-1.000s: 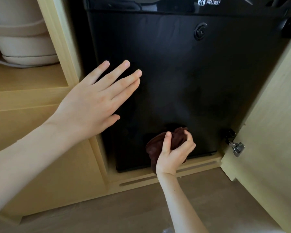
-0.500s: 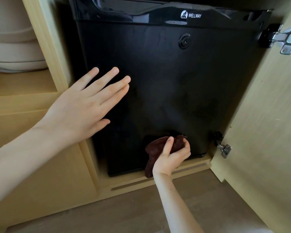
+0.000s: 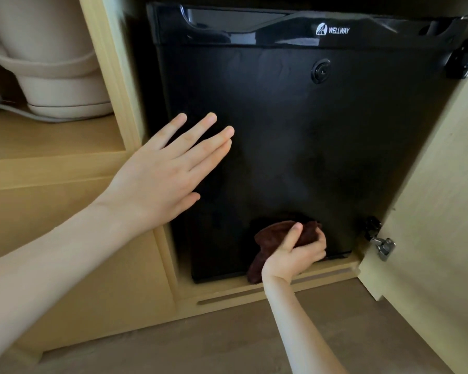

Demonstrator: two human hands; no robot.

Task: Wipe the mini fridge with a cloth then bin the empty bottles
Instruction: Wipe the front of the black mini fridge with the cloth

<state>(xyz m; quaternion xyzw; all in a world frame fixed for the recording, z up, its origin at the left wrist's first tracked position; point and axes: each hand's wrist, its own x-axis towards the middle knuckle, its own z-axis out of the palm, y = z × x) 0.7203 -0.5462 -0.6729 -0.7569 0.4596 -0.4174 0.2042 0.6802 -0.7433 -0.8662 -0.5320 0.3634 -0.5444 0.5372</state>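
A black mini fridge (image 3: 295, 136) stands closed inside a light wooden cabinet, with a round lock near its upper right. My right hand (image 3: 295, 256) presses a bunched dark brown cloth (image 3: 270, 238) against the bottom of the fridge door, just above its lower edge. My left hand (image 3: 168, 174) is held flat with fingers spread at the door's left side, over the fridge's left edge. No bottles are in view.
The cabinet door (image 3: 430, 211) stands open at the right, with metal hinges (image 3: 384, 245) at top and bottom. A beige kettle (image 3: 52, 63) on its base sits on the shelf (image 3: 38, 147) to the left. Wooden floor (image 3: 200, 346) lies below.
The cloth and my right hand stay low on the door, shifted slightly down. The view has tilted up, showing more of the fridge top. My left hand keeps its flat pose.
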